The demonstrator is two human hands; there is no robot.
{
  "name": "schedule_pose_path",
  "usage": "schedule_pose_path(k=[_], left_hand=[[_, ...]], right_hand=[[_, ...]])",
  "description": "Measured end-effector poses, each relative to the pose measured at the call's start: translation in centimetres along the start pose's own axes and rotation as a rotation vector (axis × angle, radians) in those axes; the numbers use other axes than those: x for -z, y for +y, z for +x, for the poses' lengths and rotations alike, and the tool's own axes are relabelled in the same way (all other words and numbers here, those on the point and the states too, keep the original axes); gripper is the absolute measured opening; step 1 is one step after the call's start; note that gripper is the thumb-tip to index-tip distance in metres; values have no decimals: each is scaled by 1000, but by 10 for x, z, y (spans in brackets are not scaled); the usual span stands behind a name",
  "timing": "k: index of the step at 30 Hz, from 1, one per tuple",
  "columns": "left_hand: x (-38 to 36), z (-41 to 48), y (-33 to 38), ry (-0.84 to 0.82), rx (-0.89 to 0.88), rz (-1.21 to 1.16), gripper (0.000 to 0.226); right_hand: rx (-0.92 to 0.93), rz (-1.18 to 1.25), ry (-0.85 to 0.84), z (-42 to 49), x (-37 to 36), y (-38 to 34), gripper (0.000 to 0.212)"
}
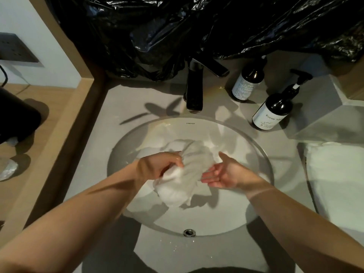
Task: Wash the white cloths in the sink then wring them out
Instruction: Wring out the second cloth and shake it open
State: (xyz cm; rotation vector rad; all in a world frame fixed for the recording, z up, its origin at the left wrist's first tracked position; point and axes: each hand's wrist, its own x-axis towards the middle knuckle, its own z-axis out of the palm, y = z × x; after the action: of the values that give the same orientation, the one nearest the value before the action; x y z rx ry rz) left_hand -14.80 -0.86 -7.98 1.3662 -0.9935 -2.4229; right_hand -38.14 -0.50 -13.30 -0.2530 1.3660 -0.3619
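Note:
A wet white cloth (187,174) hangs bunched above the round white sink (256,154). My left hand (159,164) grips the cloth's upper left part with curled fingers. My right hand (222,172) is beside the cloth on its right, palm up and fingers straight, fingertips touching the fabric. More white cloth (157,149) lies in the basin behind the hands. A folded white cloth (334,174) rests on the counter to the right of the sink.
A black faucet (195,87) stands behind the sink. Two dark bottles (273,109) (248,81) sit at the back right. Black plastic sheeting (197,26) covers the wall behind. A wooden ledge (59,125) borders the grey counter (118,99) on the left.

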Motion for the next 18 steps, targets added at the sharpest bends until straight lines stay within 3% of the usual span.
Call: schedule_pose_path(k=[3, 6, 9, 11, 12, 14, 15, 18], left_hand=[[-2, -3, 5, -177, 55, 117, 64], [0, -2, 7, -231, 159, 215, 80], [4, 0, 3, -193, 222, 218, 78], [6, 1, -2, -108, 272, 187, 66], [6, 2, -7, -58, 286, 170, 61], [8, 4, -15, 24, 296, 144, 61], [8, 6, -18, 54, 294, 166, 61], [1, 10, -24, -29, 365, 258, 49]], right_hand=[[-84, 128, -78, 13, -7, 16, 77], [-50, 216, -72, 10, -15, 15, 48], [101, 312, -114, 12, -15, 12, 53], [184, 485, -161, 8, -9, 2, 31], [240, 512, -179, 5, -4, -5, 33], [265, 466, -206, 3, 7, -16, 78], [271, 434, -230, 5, 12, -19, 86], [242, 331, -301, 1, 13, -24, 59]])
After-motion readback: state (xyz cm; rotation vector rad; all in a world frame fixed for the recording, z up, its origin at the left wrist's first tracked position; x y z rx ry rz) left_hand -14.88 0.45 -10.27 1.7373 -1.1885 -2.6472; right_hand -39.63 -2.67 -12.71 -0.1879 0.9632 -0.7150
